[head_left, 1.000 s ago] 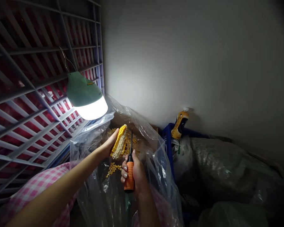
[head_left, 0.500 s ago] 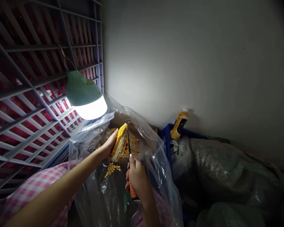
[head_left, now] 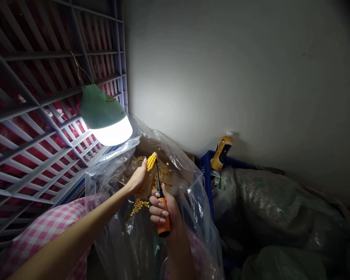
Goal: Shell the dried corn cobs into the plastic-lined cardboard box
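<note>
Yellow corn cob (head_left: pixel 147 181) looks about half stripped, kernels (head_left: pixel 152 161) left toward 12 o'clock, left hand's (head_left: pixel 137 178) fingers clamped on it, right hand's (head_left: pixel 163 210) clamped round an orange-handled screwdriver (head_left: pixel 163 219).

We are seeing a screwdriver (head_left: pixel 163 221) with a ribbed orange plastic handle and dark metal shaft, a glossy clear plastic bag (head_left: pixel 111 161), and a smooth matt painted wall (head_left: pixel 236 77).

I had my left arm (head_left: pixel 76 229) stretched forward, left hand (head_left: pixel 138 179) curled closed, right hand (head_left: pixel 165 210) clenched just below it
</note>
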Demonstrator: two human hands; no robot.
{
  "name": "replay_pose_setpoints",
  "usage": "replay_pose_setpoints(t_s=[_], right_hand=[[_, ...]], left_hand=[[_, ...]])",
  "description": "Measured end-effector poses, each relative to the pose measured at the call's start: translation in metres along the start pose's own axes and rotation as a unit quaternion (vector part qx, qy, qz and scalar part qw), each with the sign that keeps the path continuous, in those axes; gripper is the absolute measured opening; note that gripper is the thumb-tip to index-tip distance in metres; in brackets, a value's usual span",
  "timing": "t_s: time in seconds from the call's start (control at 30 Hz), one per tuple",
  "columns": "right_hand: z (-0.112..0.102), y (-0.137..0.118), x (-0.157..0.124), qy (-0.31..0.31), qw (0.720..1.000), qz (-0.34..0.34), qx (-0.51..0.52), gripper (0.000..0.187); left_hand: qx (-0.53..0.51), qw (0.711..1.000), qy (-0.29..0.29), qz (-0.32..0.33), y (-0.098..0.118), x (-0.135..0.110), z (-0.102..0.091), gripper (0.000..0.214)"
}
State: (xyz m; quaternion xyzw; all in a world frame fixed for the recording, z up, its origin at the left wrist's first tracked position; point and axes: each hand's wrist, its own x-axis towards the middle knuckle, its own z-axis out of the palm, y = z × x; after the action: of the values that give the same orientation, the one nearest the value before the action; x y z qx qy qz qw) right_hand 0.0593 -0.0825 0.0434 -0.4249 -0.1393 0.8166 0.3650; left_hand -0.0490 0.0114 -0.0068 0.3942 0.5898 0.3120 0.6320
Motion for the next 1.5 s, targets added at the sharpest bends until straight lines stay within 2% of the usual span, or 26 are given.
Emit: replay_pose_setpoints(t_s=[0.03,0.07,0.13,0.2,0.23,0.27,0.3,0.33,0.43,0.47,0.53,0.63,0.73,0.97,1.07,1.23,1.5], right_hand=[[0.001,0.001,0.003,-0.004,1.0,-0.001,0.006,0.041],[0.001,0.003,0.006,0.018,1.0,-0.013,-0.017,0.04],[0.001,0.01,0.014,0.126,0.98,-0.05,-0.143,0.037],[-0.001,0.017,0.019,0.246,0.917,-0.093,-0.299,0.032],[-0.002,0.018,0.02,0.283,0.885,-0.106,-0.355,0.03],[-0.003,0.019,0.019,0.302,0.866,-0.109,-0.383,0.03],[-0.004,0.018,0.017,0.306,0.866,-0.105,-0.382,0.031],[-0.005,0.015,0.014,0.295,0.881,-0.097,-0.357,0.033],[-0.005,0.006,0.0,0.214,0.947,-0.077,-0.226,0.041],[-0.005,0.004,-0.005,0.185,0.96,-0.074,-0.197,0.042],[-0.006,0.002,-0.01,0.159,0.968,-0.07,-0.184,0.043],[-0.009,0.005,-0.011,0.17,0.962,-0.055,-0.208,0.043],[-0.011,0.008,-0.009,0.171,0.957,-0.036,-0.23,0.041],[-0.006,0.008,-0.011,0.172,0.941,-0.015,-0.29,0.04],[-0.004,0.009,-0.013,0.163,0.934,-0.001,-0.317,0.04],[-0.003,0.014,-0.013,0.155,0.932,0.002,-0.328,0.043],[-0.003,0.029,0.004,0.19,0.92,-0.032,-0.341,0.04]], left_hand=[[0.014,1.0,0.009,0.006,-0.001,0.001,-0.001,0.076],[0.024,1.0,0.014,0.008,-0.002,0.002,-0.002,0.076],[0.035,0.999,0.015,0.009,-0.002,0.003,-0.003,0.075],[0.04,0.999,0.016,0.006,-0.001,0.002,-0.003,0.072],[0.032,0.999,0.012,0.002,0.0,0.002,-0.003,0.07],[0.013,1.0,0.002,-0.009,0.0,0.001,-0.003,0.069],[-0.016,0.999,-0.018,-0.028,0.0,0.0,-0.002,0.067],[-0.054,0.996,-0.045,-0.053,0.001,-0.001,-0.002,0.066],[-0.153,0.974,-0.121,-0.116,0.004,-0.003,-0.001,0.059],[-0.174,0.968,-0.133,-0.123,0.006,-0.003,-0.001,0.056],[-0.203,0.962,-0.137,-0.117,0.01,-0.003,-0.002,0.049],[-0.23,0.961,-0.109,-0.105,0.017,-0.003,-0.002,0.042],[-0.228,0.962,-0.077,-0.126,0.021,-0.003,-0.002,0.046],[-0.272,0.952,-0.038,-0.137,0.017,0.006,-0.005,0.046],[-0.298,0.947,-0.03,-0.115,0.015,0.012,-0.008,0.047],[-0.269,0.96,0.007,-0.077,0.014,0.016,-0.009,0.051],[-0.231,0.971,0.043,-0.049,0.008,0.015,-0.005,0.067]])
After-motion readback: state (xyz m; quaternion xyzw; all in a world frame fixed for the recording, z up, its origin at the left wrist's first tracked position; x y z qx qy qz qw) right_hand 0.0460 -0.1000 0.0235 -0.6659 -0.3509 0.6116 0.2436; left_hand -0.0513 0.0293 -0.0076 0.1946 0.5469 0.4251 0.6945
